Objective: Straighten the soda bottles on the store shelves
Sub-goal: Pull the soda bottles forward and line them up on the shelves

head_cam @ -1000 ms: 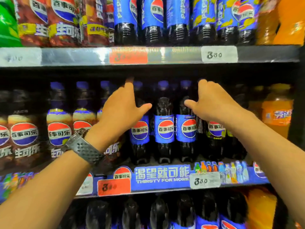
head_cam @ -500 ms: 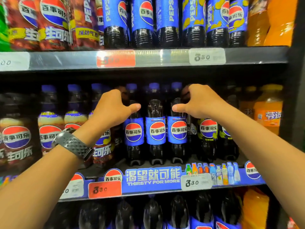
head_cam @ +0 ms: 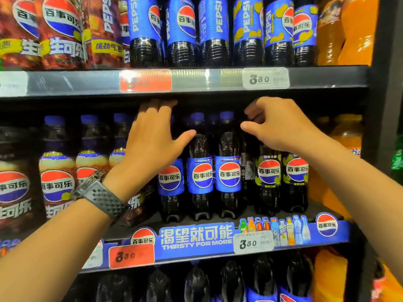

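Note:
Cola bottles with blue labels [head_cam: 200, 175] stand in a row on the middle shelf [head_cam: 196, 240]. My left hand [head_cam: 152, 138] covers the top of the leftmost blue-label bottle [head_cam: 170, 182]. Its fingers bend over the cap into the shadow and its thumb stretches right to the neighbouring bottle's shoulder. My right hand [head_cam: 274, 125] has its fingers curled round the top of a dark bottle [head_cam: 247, 171] whose label faces sideways. Two lime-label bottles [head_cam: 269, 173] stand under that wrist. Both gripped caps are hidden.
The upper shelf edge [head_cam: 196, 80] runs just above my fingers, with large cola bottles [head_cam: 181, 31] on it. Brown-label bottles [head_cam: 56, 184] stand to the left, orange soda bottles [head_cam: 349, 136] to the right, and a dark upright post [head_cam: 379, 105] closes the bay. More bottles [head_cam: 196, 284] stand below.
Both hands have moved up from the bottle necks to the caps, close under the upper shelf. The view has shifted closer.

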{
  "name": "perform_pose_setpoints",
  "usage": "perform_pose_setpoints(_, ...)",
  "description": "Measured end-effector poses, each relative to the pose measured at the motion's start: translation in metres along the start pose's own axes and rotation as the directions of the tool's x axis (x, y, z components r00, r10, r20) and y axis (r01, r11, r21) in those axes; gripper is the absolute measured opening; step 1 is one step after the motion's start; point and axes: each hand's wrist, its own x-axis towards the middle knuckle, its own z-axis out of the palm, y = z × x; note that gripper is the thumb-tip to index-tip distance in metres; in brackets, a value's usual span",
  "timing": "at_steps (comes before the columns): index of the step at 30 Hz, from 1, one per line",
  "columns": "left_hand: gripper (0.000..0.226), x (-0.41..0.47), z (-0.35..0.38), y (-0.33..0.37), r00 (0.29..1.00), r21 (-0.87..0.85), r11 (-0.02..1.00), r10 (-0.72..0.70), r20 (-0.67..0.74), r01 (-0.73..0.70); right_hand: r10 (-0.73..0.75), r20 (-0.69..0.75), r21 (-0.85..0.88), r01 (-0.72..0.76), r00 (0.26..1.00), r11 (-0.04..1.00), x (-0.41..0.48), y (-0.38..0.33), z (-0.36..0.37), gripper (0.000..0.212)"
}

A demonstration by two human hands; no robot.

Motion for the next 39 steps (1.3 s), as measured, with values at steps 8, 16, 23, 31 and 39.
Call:
perform_pose_setpoints(8,0.1,0.002,0.023,0.034,0.997,0.187,0.982,0.015,0.08,-0.03,0.114,-0.107,-0.117,-0.126,0.988,0.985,-0.013,0.06,-0.023,0.047)
perform_pose_setpoints(16,0.08,-0.001,0.02,0.048,0.998,0.157,0.986,0.056,0.031,-0.06,0.313,-0.007,-0.04,-0.313,0.95,0.949,-0.025,0.096,-0.02,0.071)
perform_pose_setpoints(23,0.064,0.003,0.047,0.115,0.953,-0.26,0.926,0.298,0.052,-0.275,0.452,0.086,0.153,-0.46,0.888,0.875,-0.032,0.112,-0.002,0.069)
perform_pose_setpoints(31,0.088,0.004,0.079,0.144,0.956,-0.217,0.958,0.228,0.186,-0.186,0.422,0.05,0.231,-0.421,0.905,0.877,-0.036,0.113,-0.001,0.06)
perform_pose_setpoints(39,0.078,0.0,0.084,0.161,0.976,-0.131,0.984,0.139,0.168,-0.117,0.35,0.159,0.238,-0.38,0.923,0.894,-0.031,0.123,-0.002,0.063)
